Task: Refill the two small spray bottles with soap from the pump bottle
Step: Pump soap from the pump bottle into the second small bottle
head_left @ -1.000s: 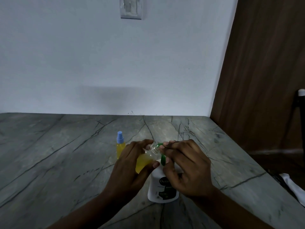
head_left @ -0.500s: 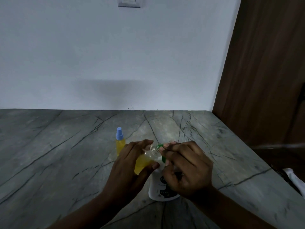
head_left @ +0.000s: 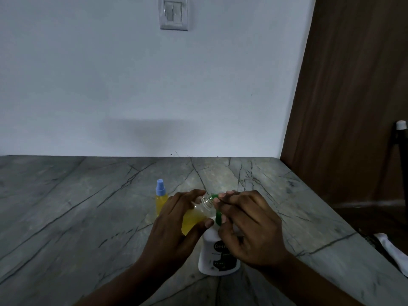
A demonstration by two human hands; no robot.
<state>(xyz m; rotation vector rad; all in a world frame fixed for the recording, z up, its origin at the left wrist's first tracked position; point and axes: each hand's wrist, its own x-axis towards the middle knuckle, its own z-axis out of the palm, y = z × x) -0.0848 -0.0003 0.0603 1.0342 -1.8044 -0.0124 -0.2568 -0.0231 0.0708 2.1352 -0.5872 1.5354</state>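
We see the left hand (head_left: 174,226) with fingers and thumb curled round a small clear plastic spray bottle with no cap (head_left: 195,216), part-filled with yellow liquid. The bottle is held tilted, its threaded neck pointing towards 2 o'clock and meeting the tip of the green spout. The right hand (head_left: 249,230) is curled over the green pump head (head_left: 218,218), with its fingertips lying along the spout and its thumb against the green stem. We cannot tell how far down the head is pressed.

Under the right hand, at 6 o'clock from the neck of the held bottle, the white plastic pump bottle with a dark label (head_left: 217,257) stands upright on the grey veined stone worktop (head_left: 77,206). At 10 o'clock from the left hand, just beside its knuckles, we find the second small spray bottle of yellow liquid with a blue spray cap (head_left: 161,198), upright on the worktop.

Farther out, at 12 o'clock, a pale wall carries a grey switch plate (head_left: 173,13). At 2 o'clock stands a brown wooden panel (head_left: 353,107), with a dark upright object topped in white (head_left: 400,129) by it. At 4 o'clock a white cloth (head_left: 393,246) lies past the worktop's edge
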